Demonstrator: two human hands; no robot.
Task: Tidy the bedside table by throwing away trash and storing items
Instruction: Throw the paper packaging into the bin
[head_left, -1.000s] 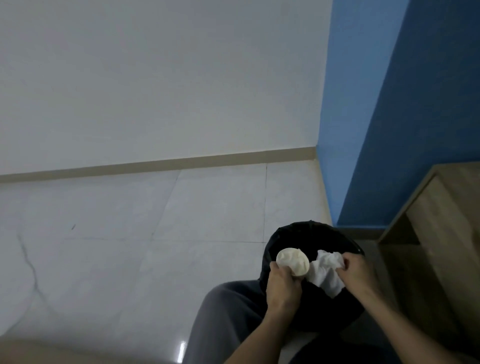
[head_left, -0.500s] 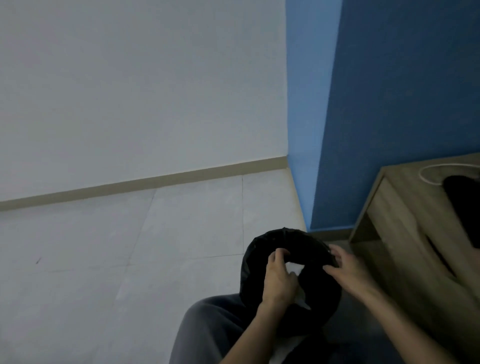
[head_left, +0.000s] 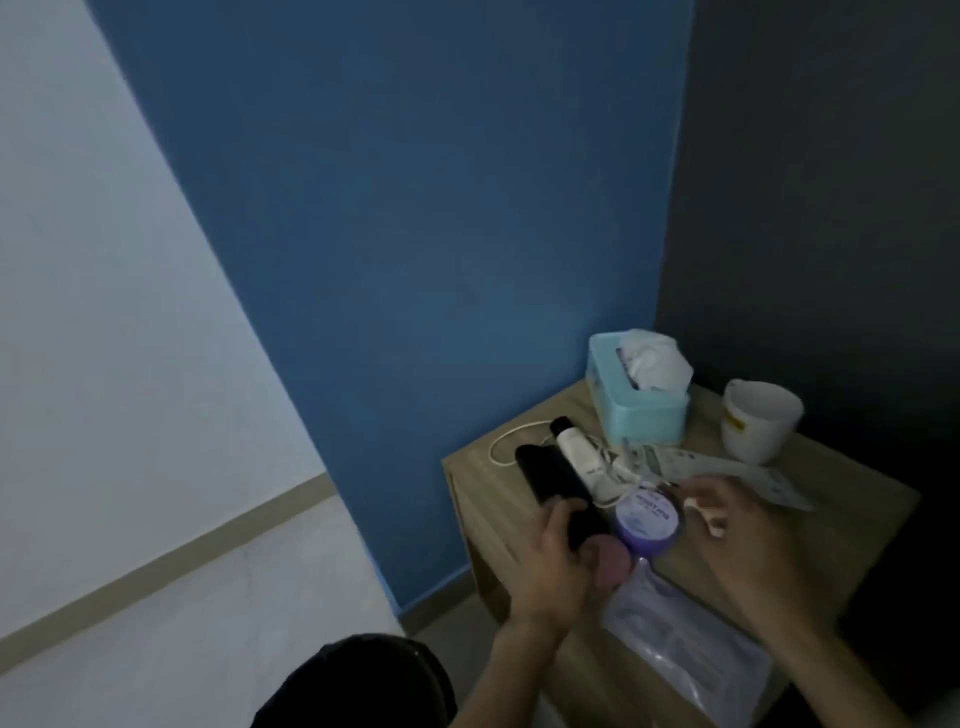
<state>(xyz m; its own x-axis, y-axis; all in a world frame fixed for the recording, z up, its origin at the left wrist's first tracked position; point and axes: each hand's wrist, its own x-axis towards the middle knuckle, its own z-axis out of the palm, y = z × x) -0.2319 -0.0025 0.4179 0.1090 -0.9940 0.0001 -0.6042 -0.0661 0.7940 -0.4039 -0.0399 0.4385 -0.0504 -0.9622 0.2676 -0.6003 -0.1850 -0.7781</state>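
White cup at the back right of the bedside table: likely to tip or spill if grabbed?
White cup looks rigid and probably light: no liquid shows inside, though the dim frame hides its bottom. It stands upright on the bedside table, wider at the rim than the base, so a sideways push may tip it.

matt wood-grain bedside table (head_left: 852, 525)
smooth teal plastic tissue box (head_left: 636, 413) beyond the right hand (head_left: 737, 535); matt black cylinder (head_left: 556, 480) held by the left hand (head_left: 550, 564); glossy clear pouch (head_left: 675, 639) between the wrists.
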